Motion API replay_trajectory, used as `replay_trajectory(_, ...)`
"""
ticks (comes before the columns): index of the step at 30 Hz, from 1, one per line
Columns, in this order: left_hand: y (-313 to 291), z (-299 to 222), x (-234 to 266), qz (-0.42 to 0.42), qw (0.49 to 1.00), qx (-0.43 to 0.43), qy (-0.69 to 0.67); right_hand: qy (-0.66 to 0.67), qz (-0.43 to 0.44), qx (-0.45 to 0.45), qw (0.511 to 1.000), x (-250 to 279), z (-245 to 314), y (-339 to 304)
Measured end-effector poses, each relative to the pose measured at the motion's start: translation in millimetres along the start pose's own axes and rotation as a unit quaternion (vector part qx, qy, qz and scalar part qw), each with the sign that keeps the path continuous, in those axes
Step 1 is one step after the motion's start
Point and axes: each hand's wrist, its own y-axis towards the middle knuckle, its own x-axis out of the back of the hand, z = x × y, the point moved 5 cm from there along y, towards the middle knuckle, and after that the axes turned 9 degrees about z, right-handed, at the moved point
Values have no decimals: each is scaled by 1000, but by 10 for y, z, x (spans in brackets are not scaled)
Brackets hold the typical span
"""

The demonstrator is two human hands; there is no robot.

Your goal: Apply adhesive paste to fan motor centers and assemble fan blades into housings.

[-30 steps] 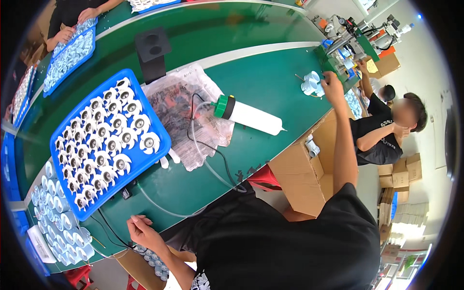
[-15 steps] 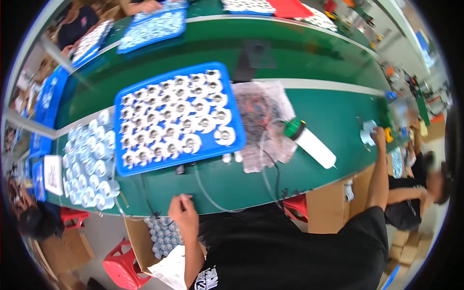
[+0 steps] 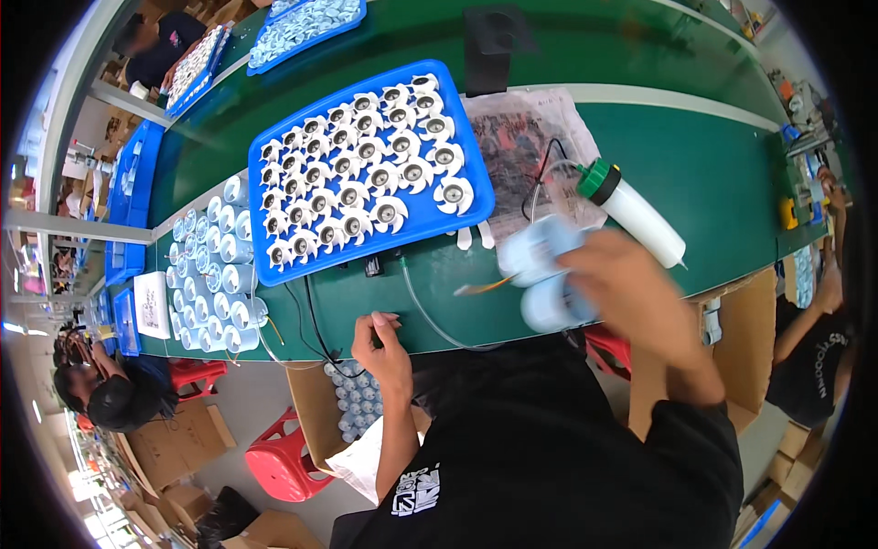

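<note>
My right hand is blurred above the green table's front edge and grips two pale blue cylindrical parts, one above the other. My left hand rests at the table's front edge with fingers curled, holding nothing that I can see, close to a black cable and a thin clear tube. A blue tray of several white fan impellers lies just beyond both hands. A white squeeze bottle with a green cap lies to the right of the tray.
Several white cylinders stand in rows left of the tray. A clear plastic bag lies behind the bottle. A box of small parts sits under the table edge. A black block stands at the back. Red stools and other workers flank me.
My right hand has come back from the far right end of the table, carrying two pale blue parts to the front. The view has swung left. My left hand stayed at the edge.
</note>
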Motion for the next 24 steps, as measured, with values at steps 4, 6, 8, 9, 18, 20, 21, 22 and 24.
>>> replay_trajectory(4, -92, -572, -158, 52, 981, -174, 69, 35, -45, 13, 998, -761, 122, 368)
replay_trajectory(6, -159, -672, -314, 140, 973, -153, 102, -11, -42, -18, 999, -889, 106, 438)
replay_trajectory(8, -180, -604, -495, 181, 971, -126, 96, 16, -80, -77, 994, -826, 62, 428)
replay_trajectory(9, -174, -543, -532, 177, 973, -117, 95, 35, -152, -83, 984, -691, -9, 345)
replay_trajectory(18, -171, -562, -709, 211, 948, -165, 170, -280, -231, -275, 890, -267, -1414, -118)
replay_trajectory(20, -188, -555, -726, 219, 944, -173, 175, -227, -203, -262, 916, -289, -1474, -141)
replay_trajectory(21, -187, -565, -701, 216, 946, -169, 174, -229, -195, -253, 919, -258, -1457, -128)
replay_trajectory(22, -186, -530, -681, 209, 949, -157, 175, -168, -188, -265, 931, -221, -1442, -147)
replay_trajectory(24, -190, -502, -669, 210, 949, -170, 160, -50, -218, -229, 947, -46, -1314, -233)
